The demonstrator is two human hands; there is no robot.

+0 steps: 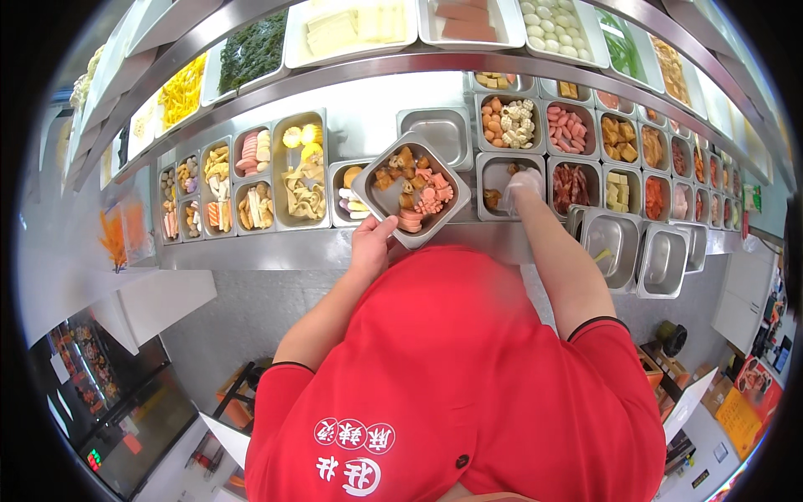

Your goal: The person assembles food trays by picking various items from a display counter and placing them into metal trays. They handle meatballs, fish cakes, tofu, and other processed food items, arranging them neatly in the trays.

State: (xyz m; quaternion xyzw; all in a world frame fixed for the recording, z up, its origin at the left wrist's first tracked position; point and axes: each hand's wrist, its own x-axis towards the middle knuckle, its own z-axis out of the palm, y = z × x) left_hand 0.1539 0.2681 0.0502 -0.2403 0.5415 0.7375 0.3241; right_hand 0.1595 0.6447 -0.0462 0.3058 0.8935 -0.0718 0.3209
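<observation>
My left hand (373, 244) grips the near-left corner of a tilted square metal pan (386, 203), thumb over its rim. Brown fried pieces (407, 159) and pink sausage pieces cut into flower shapes (433, 194) lie inside it. My right hand (524, 186), in a clear glove, reaches down into a metal food pan (493, 162) set in the counter. A few brown pieces (492, 198) lie in that pan, beside the hand. The glove and the angle hide whether its fingers hold anything.
Metal pans of food line the counter on both sides, including sliced red meat (572, 186) and yellow corn pieces (303, 135). An unfilled pan (435, 136) sits behind the held one. Empty pans (663, 259) jut over the front edge at right. A metal shelf rail (360, 74) crosses above.
</observation>
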